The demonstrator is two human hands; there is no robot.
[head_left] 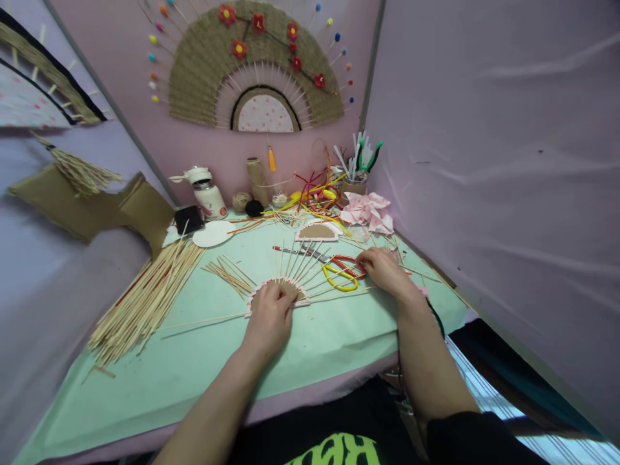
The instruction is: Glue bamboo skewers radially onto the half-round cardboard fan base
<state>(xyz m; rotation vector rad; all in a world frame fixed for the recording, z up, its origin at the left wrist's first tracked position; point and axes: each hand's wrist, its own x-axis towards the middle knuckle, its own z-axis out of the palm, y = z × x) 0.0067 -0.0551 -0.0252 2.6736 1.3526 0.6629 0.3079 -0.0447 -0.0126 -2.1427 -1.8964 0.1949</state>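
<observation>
My left hand presses with curled fingers on a half-round cardboard base with a pink-and-white edge, covering much of its middle. Thin wooden sticks fan out from that base, up and to both sides. To the right, my right hand is closed in a pinch at the outer end of one stick; its fingertips hide the exact hold. Scissors with red and yellow handles lie just left of my right hand, beside or under some sticks. A red-ended pencil-like rod lies behind the fan.
A big pile of sticks lies left, a smaller bunch nearer. Behind are another half-round piece, a white bottle, twine, coloured pipe cleaners, pink cloth and a tool cup. A finished fan hangs on the wall.
</observation>
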